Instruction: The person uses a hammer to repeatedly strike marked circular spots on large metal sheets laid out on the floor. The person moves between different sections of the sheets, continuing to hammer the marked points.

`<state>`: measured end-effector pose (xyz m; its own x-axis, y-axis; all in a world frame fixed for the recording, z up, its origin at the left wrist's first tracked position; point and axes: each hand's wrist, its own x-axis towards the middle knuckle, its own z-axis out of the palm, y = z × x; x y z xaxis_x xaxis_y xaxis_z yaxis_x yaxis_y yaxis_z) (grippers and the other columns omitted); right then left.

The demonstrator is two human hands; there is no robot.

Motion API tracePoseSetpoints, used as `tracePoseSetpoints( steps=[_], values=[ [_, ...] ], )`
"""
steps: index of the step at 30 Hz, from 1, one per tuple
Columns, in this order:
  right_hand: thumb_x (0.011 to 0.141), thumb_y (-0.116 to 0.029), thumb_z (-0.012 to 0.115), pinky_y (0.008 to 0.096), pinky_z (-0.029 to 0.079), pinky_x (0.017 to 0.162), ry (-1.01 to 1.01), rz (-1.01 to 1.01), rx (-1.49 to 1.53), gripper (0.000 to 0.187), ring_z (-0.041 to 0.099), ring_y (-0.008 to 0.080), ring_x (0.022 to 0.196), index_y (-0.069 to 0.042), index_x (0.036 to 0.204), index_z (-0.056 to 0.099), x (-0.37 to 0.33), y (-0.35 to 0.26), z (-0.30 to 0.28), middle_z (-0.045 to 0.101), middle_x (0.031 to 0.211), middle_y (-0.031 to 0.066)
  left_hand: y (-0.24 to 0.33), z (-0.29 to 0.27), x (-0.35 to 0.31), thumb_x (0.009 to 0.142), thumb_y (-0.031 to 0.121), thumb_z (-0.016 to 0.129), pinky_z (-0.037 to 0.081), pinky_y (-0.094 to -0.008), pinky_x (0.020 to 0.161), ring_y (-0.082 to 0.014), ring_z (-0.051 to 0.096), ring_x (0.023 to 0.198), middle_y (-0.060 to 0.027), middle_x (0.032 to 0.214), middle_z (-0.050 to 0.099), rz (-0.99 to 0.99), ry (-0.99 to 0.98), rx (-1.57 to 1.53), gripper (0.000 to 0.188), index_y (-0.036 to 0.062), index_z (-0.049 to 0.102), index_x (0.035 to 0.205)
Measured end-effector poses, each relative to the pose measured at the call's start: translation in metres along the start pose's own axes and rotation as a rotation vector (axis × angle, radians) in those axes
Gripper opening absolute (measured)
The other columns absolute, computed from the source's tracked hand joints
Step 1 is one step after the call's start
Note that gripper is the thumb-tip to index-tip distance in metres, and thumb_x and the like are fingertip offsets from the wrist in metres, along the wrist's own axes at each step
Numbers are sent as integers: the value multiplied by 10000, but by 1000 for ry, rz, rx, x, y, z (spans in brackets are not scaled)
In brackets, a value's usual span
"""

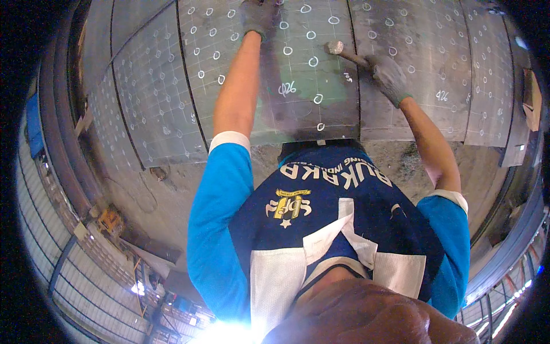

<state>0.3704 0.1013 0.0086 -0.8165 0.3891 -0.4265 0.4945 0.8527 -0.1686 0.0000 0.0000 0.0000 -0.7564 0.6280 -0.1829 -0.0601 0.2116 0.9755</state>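
Nearest: dark-blue shirt (338,198) with bright-blue sleeves. Beyond, grey plates (338,117) side by side, marked with white circles. Right hand (389,77), gloved, wrapped around handle of hammer (354,58); hammer head above middle plate, contact unclear. Farther, left hand (256,18), gloved, well apart, at upper edge over same plate; cannot tell whether it grips anything.

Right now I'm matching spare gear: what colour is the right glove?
Grey; the right glove shows best in the head view.

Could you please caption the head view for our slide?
Gloved right hand grips a hammer over metal plates marked with white circles.
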Motion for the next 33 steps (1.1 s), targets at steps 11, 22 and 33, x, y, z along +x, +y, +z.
tracePoseSetpoints(
  steps=[11, 22, 33],
  values=[
    [967, -232, 621, 512, 488, 748, 469, -180, 237, 231, 651, 401, 860, -31, 1078, 643, 36, -36, -5, 674, 918, 200, 11, -7, -9, 973, 214, 645, 516, -353, 679, -167, 600, 747, -87, 887, 677, 25, -13, 131, 305, 2, 657, 1192],
    [977, -275, 591, 522, 462, 657, 771, -275, 625, 285, 625, 429, 743, -1, 906, 625, 147, -115, -168, 619, 765, 230, -45, -6, 13, 989, 120, 602, 538, -372, 751, -186, 622, 827, -77, 968, 683, 206, -155, 85, 256, 38, 642, 1228],
    [1005, -251, 580, 518, 498, 788, 304, -18, 131, 270, 646, 414, 947, -27, 1139, 651, 56, -57, -50, 669, 1033, 238, 1, -19, 3, 941, 202, 696, 505, -353, 639, -170, 623, 793, -60, 1041, 697, 31, 43, -13, 260, 77, 672, 1168]
  ],
)
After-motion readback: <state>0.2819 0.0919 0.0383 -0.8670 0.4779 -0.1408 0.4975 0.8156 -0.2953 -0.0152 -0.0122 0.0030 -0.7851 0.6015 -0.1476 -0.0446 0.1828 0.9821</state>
